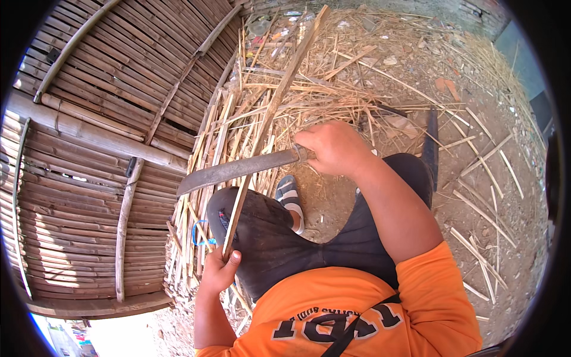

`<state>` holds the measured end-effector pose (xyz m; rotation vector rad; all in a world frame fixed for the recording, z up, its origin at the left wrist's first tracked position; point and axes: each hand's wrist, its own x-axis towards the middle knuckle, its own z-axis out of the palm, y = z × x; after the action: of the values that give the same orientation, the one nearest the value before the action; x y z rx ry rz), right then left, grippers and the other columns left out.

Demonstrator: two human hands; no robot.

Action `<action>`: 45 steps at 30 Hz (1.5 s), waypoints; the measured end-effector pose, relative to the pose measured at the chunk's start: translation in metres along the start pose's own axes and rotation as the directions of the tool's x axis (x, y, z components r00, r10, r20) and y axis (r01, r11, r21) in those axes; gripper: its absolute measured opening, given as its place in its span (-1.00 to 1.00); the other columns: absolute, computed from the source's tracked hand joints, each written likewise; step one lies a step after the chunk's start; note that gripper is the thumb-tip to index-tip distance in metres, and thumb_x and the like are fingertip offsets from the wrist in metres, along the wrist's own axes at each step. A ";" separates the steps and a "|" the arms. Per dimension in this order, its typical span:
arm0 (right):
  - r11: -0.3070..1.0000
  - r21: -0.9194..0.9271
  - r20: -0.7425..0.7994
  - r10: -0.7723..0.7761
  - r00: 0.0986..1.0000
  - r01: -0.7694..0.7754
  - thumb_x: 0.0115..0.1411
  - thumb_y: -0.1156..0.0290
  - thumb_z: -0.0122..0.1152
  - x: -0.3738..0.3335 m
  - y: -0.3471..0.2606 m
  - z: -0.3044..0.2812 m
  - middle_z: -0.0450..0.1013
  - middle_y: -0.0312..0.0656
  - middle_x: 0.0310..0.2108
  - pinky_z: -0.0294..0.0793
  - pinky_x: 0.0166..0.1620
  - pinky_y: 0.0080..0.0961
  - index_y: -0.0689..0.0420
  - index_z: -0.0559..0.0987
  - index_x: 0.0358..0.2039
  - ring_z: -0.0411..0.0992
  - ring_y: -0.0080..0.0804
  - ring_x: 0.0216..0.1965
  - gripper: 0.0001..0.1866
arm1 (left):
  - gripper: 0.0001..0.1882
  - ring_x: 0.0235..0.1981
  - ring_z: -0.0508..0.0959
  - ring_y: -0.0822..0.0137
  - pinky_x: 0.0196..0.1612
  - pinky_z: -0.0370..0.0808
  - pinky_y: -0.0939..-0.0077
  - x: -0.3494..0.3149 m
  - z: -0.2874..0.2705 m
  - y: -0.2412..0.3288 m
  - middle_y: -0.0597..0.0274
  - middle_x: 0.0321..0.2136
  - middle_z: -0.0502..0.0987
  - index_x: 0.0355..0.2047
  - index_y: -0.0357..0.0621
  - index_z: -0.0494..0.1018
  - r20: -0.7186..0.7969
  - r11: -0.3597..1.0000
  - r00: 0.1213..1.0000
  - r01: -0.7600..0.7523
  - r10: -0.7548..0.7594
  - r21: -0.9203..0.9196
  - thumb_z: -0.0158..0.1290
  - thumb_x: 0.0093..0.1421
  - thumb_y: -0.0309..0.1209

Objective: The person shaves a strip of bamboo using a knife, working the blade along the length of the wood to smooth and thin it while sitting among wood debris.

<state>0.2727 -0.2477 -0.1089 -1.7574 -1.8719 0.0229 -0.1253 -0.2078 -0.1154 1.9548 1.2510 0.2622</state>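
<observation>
1. Wooden strip (pixel 273 113): slanted over the left knee (pixel 260 229), lower end grasped by fingers of the left hand (pixel 219 272).
2. Knife (pixel 232 172): curved blade crosses the strip, contact unclear; handle clenched in fingers of the right hand (pixel 339 147).
3. Loose strips (pixel 223 128): heaped on the ground (pixel 327 205) beside the slatted wall (pixel 71 214).

A slatted structure (pixel 77 209) fills the left; orange fragments (pixel 440 84), perhaps tile, lie upper right.

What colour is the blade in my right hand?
The blade is dull grey, best seen in the head view.
</observation>
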 end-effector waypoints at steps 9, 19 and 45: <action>0.984 0.102 -0.224 0.164 0.961 -0.144 -0.09 0.40 0.38 -0.001 0.030 0.002 0.53 -0.09 -0.38 0.51 -0.24 -0.14 0.11 0.56 -0.27 0.53 0.00 -0.31 -0.68 | -0.48 -0.55 0.20 0.58 -0.53 0.19 0.53 -0.009 -0.010 -0.004 0.51 -0.64 0.26 -0.48 -0.17 0.37 0.144 0.994 0.985 0.100 -0.092 -0.048 0.12 0.28 0.08; 0.955 0.085 -0.310 0.296 0.904 -0.284 -0.07 0.40 0.32 -0.005 0.045 -0.014 0.50 -0.04 -0.47 0.51 -0.29 -0.09 0.06 0.54 -0.30 0.54 0.01 -0.35 -0.73 | -0.46 -0.56 0.20 0.57 -0.54 0.18 0.53 -0.008 -0.018 -0.018 0.48 -0.65 0.27 -0.48 -0.18 0.38 0.075 0.998 0.996 0.054 -0.056 0.037 0.15 0.24 0.09; 0.997 0.005 -0.232 -0.077 0.970 0.080 -0.12 0.44 0.35 -0.003 0.008 -0.001 0.50 -0.10 -0.46 0.50 -0.31 -0.16 0.08 0.55 -0.29 0.54 -0.06 -0.35 -0.69 | -0.43 -0.68 0.09 0.57 -0.60 0.04 0.61 -0.009 -0.018 -0.013 0.52 -0.69 0.15 -0.54 -0.01 0.28 0.613 0.799 0.790 0.360 0.013 -0.481 0.14 0.16 0.22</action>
<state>0.2799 -0.2500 -0.1125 -1.6002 -1.7639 -0.1911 -0.1486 -0.2038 -0.1107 1.2175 0.7963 -0.0758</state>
